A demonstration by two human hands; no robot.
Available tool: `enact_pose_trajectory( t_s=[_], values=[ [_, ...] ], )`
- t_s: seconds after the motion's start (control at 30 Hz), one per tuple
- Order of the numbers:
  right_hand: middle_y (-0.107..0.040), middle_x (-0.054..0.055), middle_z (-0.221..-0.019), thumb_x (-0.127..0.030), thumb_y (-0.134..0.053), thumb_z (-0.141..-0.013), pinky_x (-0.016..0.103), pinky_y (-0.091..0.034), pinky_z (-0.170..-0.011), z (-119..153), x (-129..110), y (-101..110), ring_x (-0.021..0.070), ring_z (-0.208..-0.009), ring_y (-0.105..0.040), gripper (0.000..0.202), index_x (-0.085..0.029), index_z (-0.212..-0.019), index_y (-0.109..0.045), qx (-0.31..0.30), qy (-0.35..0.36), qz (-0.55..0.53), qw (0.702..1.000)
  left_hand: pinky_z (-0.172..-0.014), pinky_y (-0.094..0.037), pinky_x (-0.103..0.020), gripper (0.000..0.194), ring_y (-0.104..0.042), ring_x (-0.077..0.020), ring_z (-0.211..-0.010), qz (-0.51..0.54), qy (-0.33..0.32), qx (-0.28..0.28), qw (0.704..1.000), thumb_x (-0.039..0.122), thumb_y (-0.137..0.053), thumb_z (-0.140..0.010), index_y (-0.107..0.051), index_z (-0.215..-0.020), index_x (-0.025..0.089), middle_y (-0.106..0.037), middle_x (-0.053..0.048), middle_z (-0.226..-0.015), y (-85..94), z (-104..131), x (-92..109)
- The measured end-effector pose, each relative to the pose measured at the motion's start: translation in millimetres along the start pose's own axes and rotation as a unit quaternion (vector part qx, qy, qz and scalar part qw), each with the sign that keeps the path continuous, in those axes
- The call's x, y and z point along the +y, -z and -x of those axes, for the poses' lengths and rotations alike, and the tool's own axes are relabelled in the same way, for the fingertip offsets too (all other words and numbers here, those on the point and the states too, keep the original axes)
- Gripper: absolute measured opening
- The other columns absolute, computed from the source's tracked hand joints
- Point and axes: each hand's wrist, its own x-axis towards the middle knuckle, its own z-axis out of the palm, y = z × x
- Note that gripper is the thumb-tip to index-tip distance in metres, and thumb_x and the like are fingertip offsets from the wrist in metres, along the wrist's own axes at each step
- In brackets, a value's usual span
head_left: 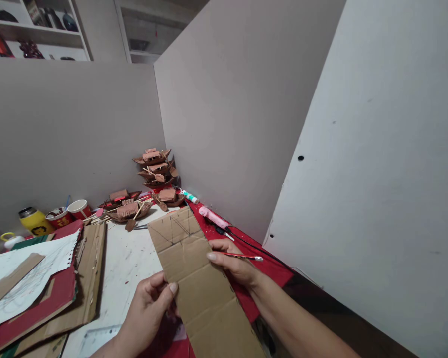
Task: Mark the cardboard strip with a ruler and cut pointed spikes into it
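One cardboard strip [205,283], line-marked at its far end, held tilted over the near edge of the bench [125,263]. My left hand [149,308]: grip closed on its left edge, thumb on top. My right hand [233,263]: grip closed on its right edge, also holding one red pen [239,255]. Far side: model boats [155,169], stacked.

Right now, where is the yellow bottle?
Head view: the yellow bottle is far left, by the grey partition, just left of two red-and-white cups.
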Motion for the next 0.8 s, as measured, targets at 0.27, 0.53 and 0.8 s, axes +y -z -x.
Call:
enact_pose_trajectory(
  t_s=[0.27,0.53,0.8],
  values=[
    [-0.06,-0.001,-0.064,-0.049,-0.079,-0.067,0.023,-0.037,-0.052,-2.5,3.4,1.5,0.0114,-0.055,-0.049,0.036,-0.018,-0.082,-0.069,0.064,0.018,0.004,0.998,-0.05,-0.04,-0.021,0.039,-0.05,-0.01,-0.048,0.002,0.001,0.009,1.0,0.055,-0.069,-0.077,-0.065,-0.071,0.016,-0.056,0.001,-0.054,-0.7,-1.9,1.0],
    [-0.056,-0.002,-0.064,-0.05,-0.079,-0.067,0.022,-0.031,-0.054,-5.7,1.1,-0.2,0.0095,-0.056,-0.044,0.037,-0.016,-0.075,-0.066,0.077,0.036,0.0,0.996,-0.052,-0.04,-0.021,0.041,-0.05,-0.0106,-0.051,-0.015,-0.002,0.0,1.0,0.055,-0.067,-0.079,-0.065,-0.07,0.015,-0.056,0.0,-0.056,-0.5,-0.2,-0.4],
    [-0.054,-0.003,-0.061,-0.052,-0.076,-0.071,0.023,-0.03,-0.053,-5.5,-0.5,0.1,0.0091,-0.054,-0.042,0.037,-0.016,-0.073,-0.066,0.06,0.038,0.009,0.997,-0.052,-0.042,-0.022,0.039,-0.053,-0.0113,-0.051,-0.01,-0.002,-0.009,1.0,0.053,-0.067,-0.081,-0.065,-0.072,0.015,-0.057,0.0,-0.056,0.3,-1.0,-4.1]
  ],
)
